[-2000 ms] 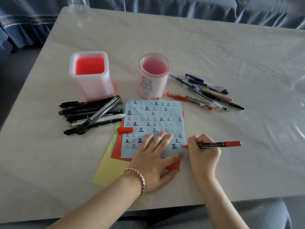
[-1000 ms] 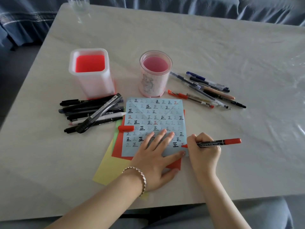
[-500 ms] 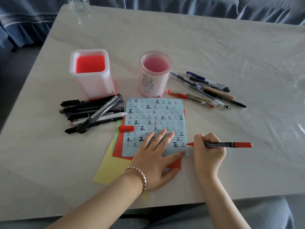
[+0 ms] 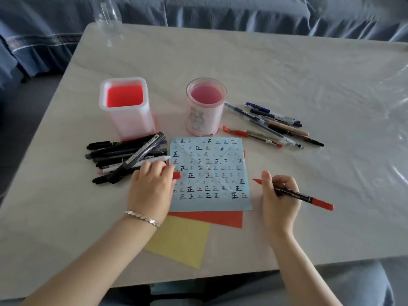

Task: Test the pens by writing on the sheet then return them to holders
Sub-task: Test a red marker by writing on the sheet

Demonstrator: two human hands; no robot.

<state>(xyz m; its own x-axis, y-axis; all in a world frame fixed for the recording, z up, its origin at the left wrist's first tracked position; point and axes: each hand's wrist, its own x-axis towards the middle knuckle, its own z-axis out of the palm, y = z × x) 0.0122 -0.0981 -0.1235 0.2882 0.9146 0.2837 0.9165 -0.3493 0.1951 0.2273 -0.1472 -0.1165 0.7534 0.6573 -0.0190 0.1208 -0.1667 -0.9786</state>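
Note:
A light blue sheet (image 4: 209,173) covered with written characters lies on red and yellow papers. My right hand (image 4: 278,199) grips an uncapped red marker (image 4: 304,196) just off the sheet's right edge, tip pointing left above the table. My left hand (image 4: 152,184) is at the sheet's left edge, its fingers curled over the red marker cap (image 4: 176,175). A square holder (image 4: 125,107) and a round holder (image 4: 206,106) stand behind the sheet, both without pens.
Several black markers (image 4: 125,157) lie piled left of the sheet. More pens (image 4: 273,127) lie scattered right of the round holder. A clear bottle (image 4: 106,14) stands at the table's far left corner. A blue sofa is behind.
My left hand left the lower sheet and moved up-left onto the red cap. My right hand drew the red marker away from the sheet to the right.

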